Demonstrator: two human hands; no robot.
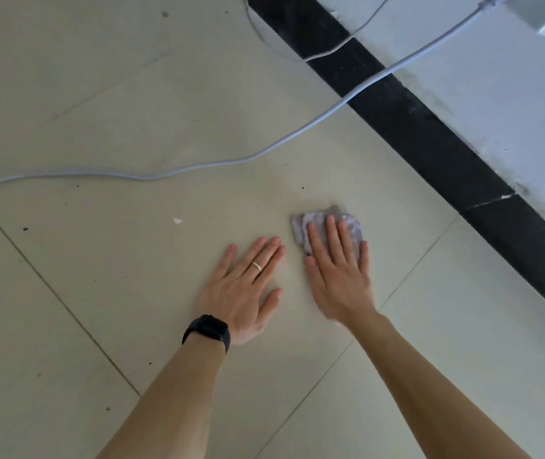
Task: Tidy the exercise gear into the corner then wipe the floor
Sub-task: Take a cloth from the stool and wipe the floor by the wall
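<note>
- Head camera, looking down: two bare forearms reach forward over a pale tiled floor.
- The right hand lies flat, fingers spread, pressing down on a small crumpled grey cloth. The cloth sits under the fingers, a little right of centre and near the black skirting board along the wall. The hand pins it with the palm and does not clench it.
- The left hand rests empty and flat on the tile just beside the right, fingers extended, with a ring and a dark wristband; it seems to be propping the body.
- A grey cable trails across the floor farther off, well apart from both hands.
- Dark specks and a white scrap dot the tile to the left.
- No exercise gear is in view.
- Wiping well probably means even palm pressure, overlapping strokes toward the specks, and stopping short of the cable.
</note>
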